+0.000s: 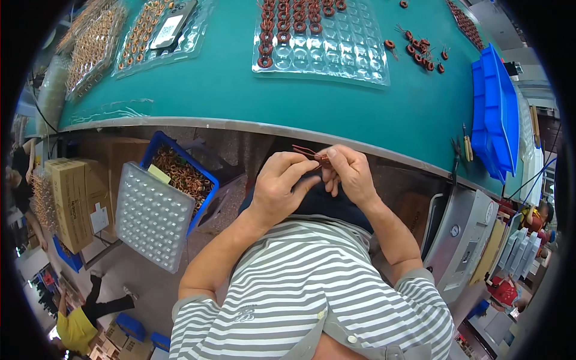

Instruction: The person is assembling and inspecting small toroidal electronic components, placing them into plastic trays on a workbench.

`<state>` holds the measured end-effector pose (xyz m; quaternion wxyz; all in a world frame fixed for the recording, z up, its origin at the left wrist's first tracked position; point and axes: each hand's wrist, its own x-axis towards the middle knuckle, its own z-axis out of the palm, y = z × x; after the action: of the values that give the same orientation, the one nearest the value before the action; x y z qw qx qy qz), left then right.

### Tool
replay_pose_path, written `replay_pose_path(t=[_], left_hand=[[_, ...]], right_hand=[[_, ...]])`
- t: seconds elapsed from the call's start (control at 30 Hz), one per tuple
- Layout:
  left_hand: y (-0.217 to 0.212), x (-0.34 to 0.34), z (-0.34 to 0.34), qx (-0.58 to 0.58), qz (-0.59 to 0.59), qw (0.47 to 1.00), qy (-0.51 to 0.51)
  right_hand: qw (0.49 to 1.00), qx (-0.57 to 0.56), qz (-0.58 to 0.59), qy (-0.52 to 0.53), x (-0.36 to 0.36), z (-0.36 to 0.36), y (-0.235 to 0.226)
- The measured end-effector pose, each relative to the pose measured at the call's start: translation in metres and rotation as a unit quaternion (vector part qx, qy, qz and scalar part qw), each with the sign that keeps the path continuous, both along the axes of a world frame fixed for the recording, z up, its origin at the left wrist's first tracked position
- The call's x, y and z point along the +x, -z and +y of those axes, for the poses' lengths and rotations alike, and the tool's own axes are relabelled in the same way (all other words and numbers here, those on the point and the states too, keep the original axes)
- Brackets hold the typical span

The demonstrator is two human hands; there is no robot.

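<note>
Just in front of the bench edge, my two hands meet over a small toroidal coil [324, 161] wound with reddish-brown wire. My right hand [353, 174] is closed on the coil, pinching it between thumb and fingers. Next to it my left hand [278, 185] has its fingertips closed at the wire leads [305, 150], which stick out leftward. Fingers partly hide the coil. Beyond them on the green bench [198, 99] lies a clear blister tray [336, 75], with rows of similar coils in its left and far pockets.
Loose coils [420, 51] lie at the right of the bench. Blue bins [495, 111] stand at its right edge, beside pliers [467, 143]. Trays of tan rings [99, 51] and a phone [174, 27] sit at left. Below is a blue crate [207, 207] of coils with a tray [153, 216] leaning there.
</note>
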<state>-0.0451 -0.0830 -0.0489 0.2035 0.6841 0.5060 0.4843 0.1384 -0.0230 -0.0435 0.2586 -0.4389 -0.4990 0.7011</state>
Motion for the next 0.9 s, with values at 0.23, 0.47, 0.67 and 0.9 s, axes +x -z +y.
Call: replay_pose_path(t=[0.23,0.47,0.67,0.9], left_hand=[[0.006,-0.002,-0.005,-0.041,-0.039,0.998,-0.035],[-0.002,-0.016,-0.003,-0.094,-0.049,0.994,-0.026],[-0.010,-0.023,0.007,-0.296,-0.096,0.950,-0.011],[-0.002,-0.016,0.009,-0.313,-0.187,0.931,0.012]], right_hand=[[0.961,0.201,-0.113,-0.156,-0.001,0.005,-0.015],[0.907,0.358,-0.121,-0.186,-0.007,0.005,0.000],[0.894,0.403,-0.115,-0.156,-0.007,0.000,0.007],[0.993,0.094,-0.022,-0.066,-0.003,-0.011,0.012]])
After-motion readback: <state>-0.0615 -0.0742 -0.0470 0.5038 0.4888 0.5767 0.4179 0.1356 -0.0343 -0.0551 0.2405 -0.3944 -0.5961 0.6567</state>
